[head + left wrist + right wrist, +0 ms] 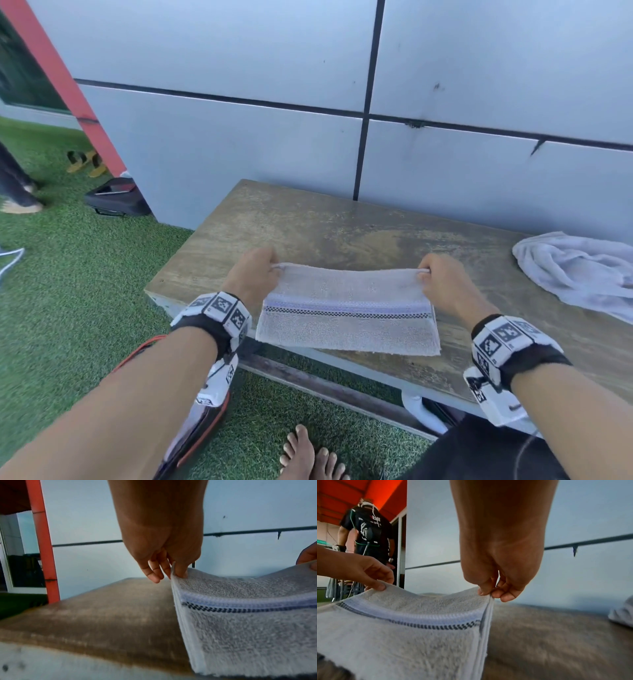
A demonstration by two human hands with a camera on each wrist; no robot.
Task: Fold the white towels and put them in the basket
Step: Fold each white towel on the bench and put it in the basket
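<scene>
A white towel (347, 310) with a pale blue band and a dark checkered stripe is held over the near edge of the wooden bench (325, 222), folded in layers. My left hand (255, 274) pinches its far left corner, thumb and fingers closed on the edge (176, 573). My right hand (442, 282) pinches the far right corner (489, 593). The towel (248, 628) sags between the two hands and its near part hangs down toward the bench front. A second white towel (579, 270) lies crumpled at the bench's right end. No basket is in view.
A grey panelled wall (308, 120) stands right behind the bench. Green artificial turf (68, 291) covers the ground, with my bare feet (308, 455) below the bench. A red post (65, 82), a black object (116, 198) and another person (366, 531) are off to the left.
</scene>
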